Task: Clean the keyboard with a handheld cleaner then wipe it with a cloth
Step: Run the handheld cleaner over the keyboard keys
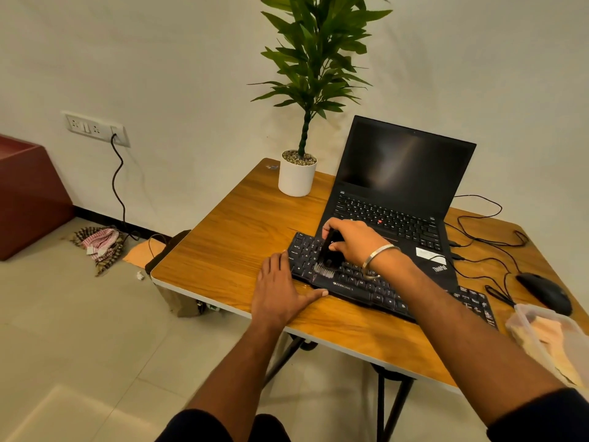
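Observation:
A black keyboard [376,290] lies across the front of the wooden table [229,247]. My right hand [353,240] is shut on a black handheld cleaner [328,255], whose grey bristles rest on the keys near the keyboard's left end. My left hand [280,291] lies flat on the table against the keyboard's left edge, fingers spread and thumb along its front. A pale orange cloth [548,339] sits in a clear plastic container at the table's right front corner.
An open black laptop [398,193] stands behind the keyboard. A potted plant [298,177] stands at the back left. A black mouse [545,291] and its cables lie to the right. Rags [98,244] lie on the floor by the wall.

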